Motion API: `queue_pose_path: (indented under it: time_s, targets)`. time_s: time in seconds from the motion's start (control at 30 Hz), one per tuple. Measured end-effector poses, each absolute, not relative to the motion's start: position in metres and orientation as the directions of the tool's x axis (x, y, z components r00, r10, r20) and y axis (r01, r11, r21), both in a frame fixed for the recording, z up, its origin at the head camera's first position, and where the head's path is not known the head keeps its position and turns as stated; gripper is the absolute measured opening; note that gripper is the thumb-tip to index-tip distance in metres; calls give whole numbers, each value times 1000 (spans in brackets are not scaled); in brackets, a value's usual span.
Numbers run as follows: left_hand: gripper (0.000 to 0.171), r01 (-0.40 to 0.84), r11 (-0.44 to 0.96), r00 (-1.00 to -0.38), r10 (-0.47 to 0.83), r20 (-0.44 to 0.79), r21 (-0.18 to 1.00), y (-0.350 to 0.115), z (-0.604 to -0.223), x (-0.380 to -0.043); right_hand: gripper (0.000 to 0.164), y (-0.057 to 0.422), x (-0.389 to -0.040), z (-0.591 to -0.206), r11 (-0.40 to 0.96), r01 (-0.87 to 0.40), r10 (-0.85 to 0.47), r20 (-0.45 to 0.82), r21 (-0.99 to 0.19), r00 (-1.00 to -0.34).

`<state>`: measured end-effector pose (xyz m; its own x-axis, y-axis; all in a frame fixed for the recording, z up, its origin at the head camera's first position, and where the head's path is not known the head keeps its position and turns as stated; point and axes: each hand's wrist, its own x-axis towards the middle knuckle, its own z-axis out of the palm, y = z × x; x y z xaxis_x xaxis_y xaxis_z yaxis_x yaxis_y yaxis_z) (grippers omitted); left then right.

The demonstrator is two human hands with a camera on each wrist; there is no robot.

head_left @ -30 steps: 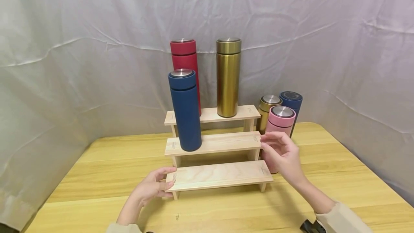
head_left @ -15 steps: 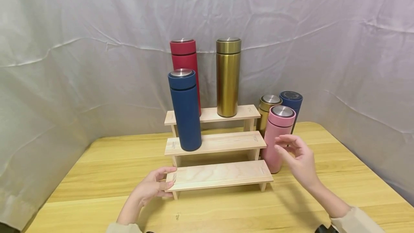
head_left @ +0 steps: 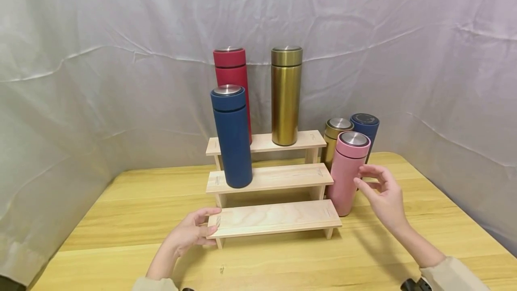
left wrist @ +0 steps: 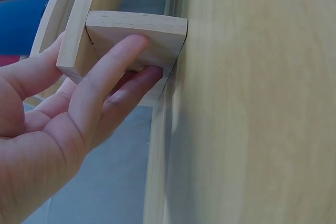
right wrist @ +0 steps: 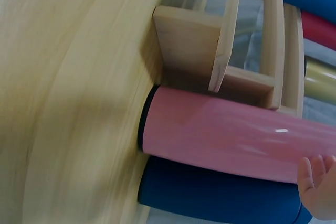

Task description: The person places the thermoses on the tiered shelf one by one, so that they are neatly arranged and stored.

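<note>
My left hand (head_left: 193,232) grips the left end of the lowest step of a three-step wooden display stand (head_left: 274,219), thumb on top. In the left wrist view, fingers (left wrist: 113,64) lie against the stand's end leg. Beside the stand's right end, a pink thermos flask (head_left: 348,178) with a steel-topped lid stands upright on the table. My right hand (head_left: 381,194) is at its right side, fingers loosely bent, fingertips right at its wall. A tall blue flask (head_left: 232,143) stands on the middle step; a red flask (head_left: 231,62) and a gold flask (head_left: 286,98) stand on the top step.
Behind the pink flask stand a shorter gold flask (head_left: 330,140) and a dark blue flask (head_left: 365,125). All rests on a yellow wood-grain table (head_left: 121,219), with a grey cloth backdrop (head_left: 169,21) behind and at both sides.
My right hand has moved right, from the stand's middle step in front of the pink flask to the flask's right side. The left hand and the flasks have stayed put.
</note>
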<state>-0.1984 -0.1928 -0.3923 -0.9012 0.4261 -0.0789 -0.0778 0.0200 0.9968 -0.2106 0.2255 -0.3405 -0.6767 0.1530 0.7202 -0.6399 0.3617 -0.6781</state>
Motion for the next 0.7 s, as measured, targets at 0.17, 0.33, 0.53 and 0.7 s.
queue_pose_path:
  time_s: [0.17, 0.33, 0.53, 0.7]
  targets:
    - [53, -69, 18, -900, 431, -70, 997, -192, -391, -198, 37, 253, -243, -374, 285, -656, 171, 710, -699, -683]
    - [53, -75, 21, -900, 428, -76, 997, -192, -392, -198, 44, 261, -256, -384, 297, -648, 171, 707, -701, -686]
    - [54, -81, 21, -902, 424, -82, 997, -193, -391, -199, 52, 231, -230, -347, 383, -527, 218, 629, -758, -746]
    - [54, -77, 21, -904, 421, -79, 997, -193, -391, -200, 61, 250, -260, -375, 371, -527, 198, 619, -765, -760]
